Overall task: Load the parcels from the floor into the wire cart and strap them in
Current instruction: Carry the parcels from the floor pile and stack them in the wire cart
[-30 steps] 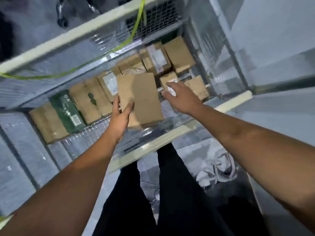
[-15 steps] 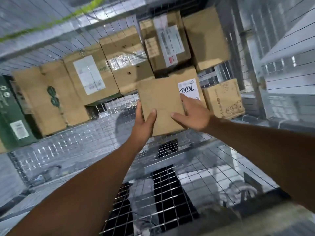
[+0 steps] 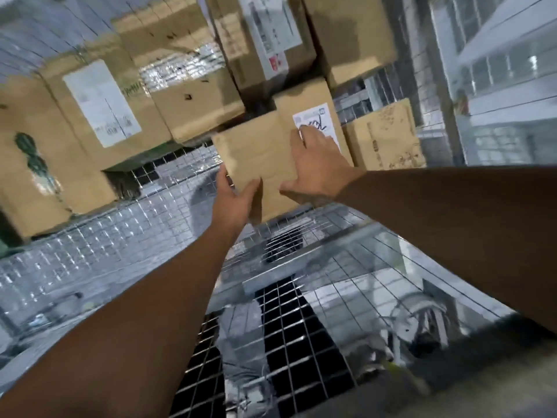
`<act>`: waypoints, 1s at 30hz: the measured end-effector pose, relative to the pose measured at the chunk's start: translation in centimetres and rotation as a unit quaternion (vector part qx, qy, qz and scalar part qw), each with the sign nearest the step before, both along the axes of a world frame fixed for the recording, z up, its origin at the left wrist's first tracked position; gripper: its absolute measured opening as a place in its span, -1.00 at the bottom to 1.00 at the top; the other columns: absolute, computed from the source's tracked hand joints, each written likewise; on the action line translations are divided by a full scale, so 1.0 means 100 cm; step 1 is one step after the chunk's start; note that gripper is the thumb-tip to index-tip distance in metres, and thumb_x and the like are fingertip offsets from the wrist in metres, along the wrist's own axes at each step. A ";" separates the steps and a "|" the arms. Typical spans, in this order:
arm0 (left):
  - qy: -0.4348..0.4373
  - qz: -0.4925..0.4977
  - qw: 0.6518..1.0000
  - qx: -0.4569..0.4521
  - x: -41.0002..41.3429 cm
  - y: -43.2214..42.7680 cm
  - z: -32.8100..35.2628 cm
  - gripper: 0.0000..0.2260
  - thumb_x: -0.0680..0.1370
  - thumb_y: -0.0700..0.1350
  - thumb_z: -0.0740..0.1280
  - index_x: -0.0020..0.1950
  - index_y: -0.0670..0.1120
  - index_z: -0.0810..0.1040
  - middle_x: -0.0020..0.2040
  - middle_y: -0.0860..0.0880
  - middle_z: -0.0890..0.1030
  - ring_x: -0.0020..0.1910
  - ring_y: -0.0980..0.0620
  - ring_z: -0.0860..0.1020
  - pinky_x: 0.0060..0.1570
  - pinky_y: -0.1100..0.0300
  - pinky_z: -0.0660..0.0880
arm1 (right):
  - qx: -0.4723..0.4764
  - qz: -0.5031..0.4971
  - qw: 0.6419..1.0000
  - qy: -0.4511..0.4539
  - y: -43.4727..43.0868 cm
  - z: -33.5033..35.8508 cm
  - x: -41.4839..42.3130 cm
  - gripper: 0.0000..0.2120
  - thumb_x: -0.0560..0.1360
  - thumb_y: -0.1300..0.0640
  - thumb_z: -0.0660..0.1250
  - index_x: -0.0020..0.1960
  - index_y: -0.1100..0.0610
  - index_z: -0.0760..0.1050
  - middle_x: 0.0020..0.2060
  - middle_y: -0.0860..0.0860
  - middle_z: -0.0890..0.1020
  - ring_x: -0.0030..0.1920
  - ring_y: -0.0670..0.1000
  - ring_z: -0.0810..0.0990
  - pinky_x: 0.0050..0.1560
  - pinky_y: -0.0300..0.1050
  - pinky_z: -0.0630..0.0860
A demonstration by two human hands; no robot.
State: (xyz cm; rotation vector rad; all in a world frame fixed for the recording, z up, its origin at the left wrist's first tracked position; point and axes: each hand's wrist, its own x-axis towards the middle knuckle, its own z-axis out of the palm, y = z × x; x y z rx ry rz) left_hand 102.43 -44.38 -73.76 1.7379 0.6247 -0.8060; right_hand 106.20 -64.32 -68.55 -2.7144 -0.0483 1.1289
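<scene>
**Head view.** Plain parcel (image 3: 259,164), brown card w/ no label showing, sits at the far-centre of the wire cart (image 3: 120,245) floor. Its far end is pushed in among the stacked parcels and its near end lies over bare mesh. You cannot tell whether it rests on the mesh or is carried.

- **L hand** (image 3: 233,203): you grip the parcel's near-left corner, thumb on the top face and fingers wrapped round the left edge.
- **R hand** (image 3: 319,173): you lay it on the parcel's right edge. Fingers are straight and spread, with the tips reaching onto the white sticker of the labelled parcel (image 3: 304,101). The thumb stretches along the top face near the front edge.
- **Labelled parcel:** it touches the plain parcel on its far-right side.
- **Printed carton** (image 3: 385,137): just beside the labelled parcel, toward the floor's right edge.
- **Large parcel** (image 3: 102,110), w/ a white label: stands at the far-left.
- **Green-marked carton** (image 3: 30,164): by the left edge.
- **Tall parcel** (image 3: 265,37): stands at the far edge, above the others in frame.

The frame is motion-blurred and the label text is unreadable.
</scene>
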 end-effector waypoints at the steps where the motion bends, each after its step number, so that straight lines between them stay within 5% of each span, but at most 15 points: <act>1: -0.003 -0.010 1.000 0.021 0.006 -0.001 0.018 -0.30 0.61 -0.02 0.44 0.65 0.02 0.15 0.23 0.22 0.52 0.11 0.37 0.59 0.09 0.35 0.54 | 0.005 -0.019 1.000 0.009 0.002 0.015 0.006 0.07 0.48 -0.35 0.40 0.67 0.21 -0.05 0.63 0.21 0.07 0.63 0.22 0.01 0.60 0.23 0.09; 4: -0.041 -0.101 0.986 0.123 0.021 0.002 0.085 -0.27 0.60 0.15 0.41 0.68 0.10 0.13 0.48 0.01 0.46 0.48 -0.08 0.42 0.44 0.01 0.37 | 0.023 -0.091 0.995 0.029 0.010 0.072 0.019 -0.07 0.51 -0.34 0.35 0.68 0.04 0.04 0.62 0.18 0.17 0.61 0.22 0.12 0.56 0.19 0.19; 6: -0.063 -0.217 0.957 0.183 0.029 0.005 0.133 -0.26 0.58 0.32 0.31 0.68 0.16 0.10 0.56 -0.11 0.40 0.56 -0.19 0.31 0.50 -0.18 0.27 | 0.038 -0.157 0.986 0.044 0.012 0.115 0.020 -0.13 0.52 -0.37 0.31 0.68 -0.08 0.06 0.62 0.16 0.20 0.60 0.23 0.17 0.54 0.17 0.25; 12: -0.150 -0.294 0.938 0.104 0.043 0.014 0.279 -0.37 0.64 0.25 0.29 0.65 0.06 0.26 0.62 -0.10 0.31 0.63 -0.14 0.18 0.57 -0.22 0.15 | 0.043 -0.319 0.947 -0.025 0.018 0.261 -0.023 -0.24 0.50 -0.35 0.30 0.61 -0.05 0.28 0.50 0.14 0.42 0.53 0.21 0.32 0.47 0.17 0.34; 17: -0.227 -0.402 0.885 0.053 0.027 0.025 0.397 -0.37 0.65 0.29 0.24 0.65 0.05 0.28 0.63 -0.09 0.31 0.62 -0.15 0.20 0.58 -0.21 0.12 | 0.011 -0.445 0.889 -0.111 0.041 0.392 -0.115 -0.27 0.59 -0.25 0.33 0.65 0.03 0.22 0.57 0.16 0.31 0.57 0.19 0.26 0.55 0.09 0.22; 22: -0.289 -0.475 0.830 -0.031 -0.047 0.012 0.492 -0.38 0.63 0.27 0.28 0.59 -0.04 0.37 0.57 -0.15 0.40 0.57 -0.19 0.28 0.56 -0.16 0.18 | -0.025 -0.619 0.761 -0.192 0.108 0.495 -0.250 -0.34 0.61 -0.15 0.34 0.61 0.09 0.29 0.52 0.15 0.38 0.55 0.16 0.28 0.57 0.00 0.14; 26: -0.330 -0.576 0.742 -0.097 -0.134 -0.015 0.554 -0.35 0.59 0.28 0.32 0.56 -0.07 0.41 0.50 -0.18 0.47 0.50 -0.23 0.37 0.50 -0.14 0.28 | -0.077 -0.710 0.665 -0.217 0.161 0.547 -0.371 -0.35 0.60 -0.20 0.34 0.61 0.04 0.31 0.57 0.09 0.34 0.60 0.11 0.21 0.60 0.05 0.12; 30: -0.366 -0.673 0.630 -0.129 -0.229 -0.036 0.602 -0.19 0.43 0.48 0.10 0.59 0.11 0.37 0.59 -0.12 0.37 0.60 -0.19 0.23 0.56 -0.19 0.17 | -0.131 -0.782 0.565 -0.231 0.184 0.580 -0.481 -0.30 0.59 -0.26 0.31 0.63 0.02 0.27 0.61 0.13 0.29 0.63 0.14 0.15 0.61 0.10 0.10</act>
